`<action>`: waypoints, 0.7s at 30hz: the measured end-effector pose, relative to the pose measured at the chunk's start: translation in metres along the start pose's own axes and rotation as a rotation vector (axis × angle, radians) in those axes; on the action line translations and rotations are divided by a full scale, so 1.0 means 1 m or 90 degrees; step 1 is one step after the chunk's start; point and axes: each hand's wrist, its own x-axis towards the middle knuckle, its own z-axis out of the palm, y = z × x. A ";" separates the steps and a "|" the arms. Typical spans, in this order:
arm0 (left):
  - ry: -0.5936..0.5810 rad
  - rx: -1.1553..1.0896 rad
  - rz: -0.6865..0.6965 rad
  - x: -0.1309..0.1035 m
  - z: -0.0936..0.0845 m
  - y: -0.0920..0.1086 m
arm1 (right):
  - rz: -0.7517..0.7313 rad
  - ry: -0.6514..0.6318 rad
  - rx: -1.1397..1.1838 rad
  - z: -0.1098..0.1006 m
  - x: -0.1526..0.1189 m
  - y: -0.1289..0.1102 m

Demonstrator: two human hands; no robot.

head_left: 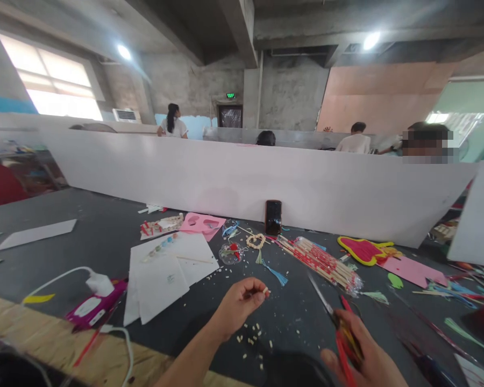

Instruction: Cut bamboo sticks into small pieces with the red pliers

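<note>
My left hand (242, 303) is raised over the dark table, thumb and fingertips pinched on a small pale piece (265, 291) with a bit of red at its end. At the lower right my right hand (358, 344) is around the handles of a pair of scissors (325, 298), whose metal blades point up and to the left. Several small cream pieces (250, 341) lie scattered on the table below my left hand. Ahead of my hands are a beaded ring (256, 241), a blue tassel (277, 274) and a clear round dish (231, 253) with a red item.
White papers (161, 287) and a pink sheet (204, 224) lie left of centre. A phone (273, 217) leans on the white partition (210, 177). Wrapped sticks (322, 263) and a pink-yellow cutout (363, 250) are at right. A purple packet (92, 309) and charger sit left. People are beyond the partition.
</note>
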 end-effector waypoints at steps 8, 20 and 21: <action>0.056 -0.175 -0.026 0.021 0.011 -0.028 | -0.197 0.003 -0.049 0.050 0.060 -0.022; 0.111 -0.272 -0.050 0.023 0.011 -0.040 | -0.244 -0.116 -0.170 0.079 0.062 0.006; 0.117 -0.280 -0.051 0.022 0.011 -0.040 | -0.248 -0.121 -0.172 0.080 0.062 0.005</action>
